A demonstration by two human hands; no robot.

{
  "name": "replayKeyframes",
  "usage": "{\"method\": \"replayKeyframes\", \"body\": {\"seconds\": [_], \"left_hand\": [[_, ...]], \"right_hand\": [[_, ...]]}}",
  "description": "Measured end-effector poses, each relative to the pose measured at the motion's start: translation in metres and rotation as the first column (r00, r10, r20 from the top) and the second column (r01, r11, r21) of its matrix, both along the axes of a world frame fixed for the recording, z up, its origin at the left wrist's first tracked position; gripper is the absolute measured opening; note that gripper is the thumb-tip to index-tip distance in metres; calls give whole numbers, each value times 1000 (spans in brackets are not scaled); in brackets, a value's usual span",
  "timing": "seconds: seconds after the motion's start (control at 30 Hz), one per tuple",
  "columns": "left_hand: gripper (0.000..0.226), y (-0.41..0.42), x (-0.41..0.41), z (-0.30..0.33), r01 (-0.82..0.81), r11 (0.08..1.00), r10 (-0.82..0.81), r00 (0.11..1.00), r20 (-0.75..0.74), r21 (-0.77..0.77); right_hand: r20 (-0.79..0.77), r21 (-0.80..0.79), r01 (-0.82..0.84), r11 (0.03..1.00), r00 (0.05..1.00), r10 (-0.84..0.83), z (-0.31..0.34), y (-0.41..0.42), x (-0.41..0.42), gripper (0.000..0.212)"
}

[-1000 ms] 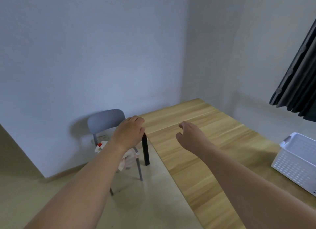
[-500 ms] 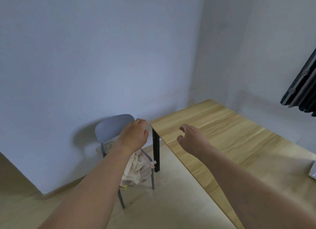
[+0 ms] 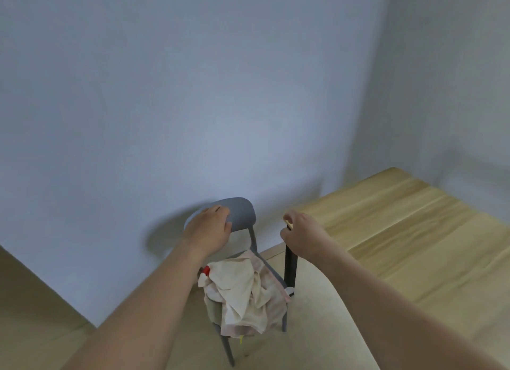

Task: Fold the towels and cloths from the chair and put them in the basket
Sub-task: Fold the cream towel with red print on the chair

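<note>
A grey chair stands by the wall, left of the wooden table. A crumpled heap of cream and pale pink towels and cloths lies on its seat and hangs over the front; a small red bit shows at the heap's left. My left hand hovers in front of the chair's backrest, fingers curled loosely, holding nothing. My right hand floats over the table's near left corner, fingers half bent, also holding nothing. Both hands are above the heap and apart from it. The basket is out of view.
The table's black leg stands close to the chair's right side. Pale blue walls meet in a corner behind the table. Beige floor spreads around the chair, with a narrow gap between chair and table.
The view has swung left and down: the chair and its cloth heap came toward the middle, the white basket and curtain left the frame. Both hands stayed raised and moved nearer the chair.
</note>
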State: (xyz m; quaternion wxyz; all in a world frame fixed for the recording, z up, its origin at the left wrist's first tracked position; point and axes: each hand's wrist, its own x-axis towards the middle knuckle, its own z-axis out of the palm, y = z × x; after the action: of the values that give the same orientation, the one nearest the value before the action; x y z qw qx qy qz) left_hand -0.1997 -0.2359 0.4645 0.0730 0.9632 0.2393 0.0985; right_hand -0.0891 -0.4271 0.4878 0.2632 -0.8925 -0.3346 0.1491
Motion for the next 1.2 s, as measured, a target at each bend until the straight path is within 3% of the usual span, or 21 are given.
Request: {"method": "replayKeyframes", "body": {"seconds": [0.23, 0.6, 0.73, 0.9, 1.13, 1.2], "left_hand": [[24, 120, 36, -23, 113, 992, -112, 993, 19, -51], [18, 231, 82, -80, 97, 964, -113, 992, -53, -247], [14, 252, 112, -155, 126, 924, -194, 968, -160, -362], [21, 270, 154, -291, 93, 820, -234, 955, -182, -565], [28, 299, 195, -482, 80, 870, -242, 929, -279, -486], [20, 299, 203, -523, 104, 880, -266, 917, -297, -464]], "right_hand": [[-99, -57, 127, 990, 986, -132, -26, 105, 13, 48], [-200, -141, 204, 969, 953, -229, -89, 203, 47, 46], [-271, -190, 258, 947, 914, -303, -160, 237, 67, 44], [-311, -245, 327, 913, 865, -394, -285, 275, 100, 48], [-226, -247, 277, 929, 915, -333, -473, 308, 144, 45], [-192, -213, 255, 943, 936, -297, -514, 315, 152, 45]]}}
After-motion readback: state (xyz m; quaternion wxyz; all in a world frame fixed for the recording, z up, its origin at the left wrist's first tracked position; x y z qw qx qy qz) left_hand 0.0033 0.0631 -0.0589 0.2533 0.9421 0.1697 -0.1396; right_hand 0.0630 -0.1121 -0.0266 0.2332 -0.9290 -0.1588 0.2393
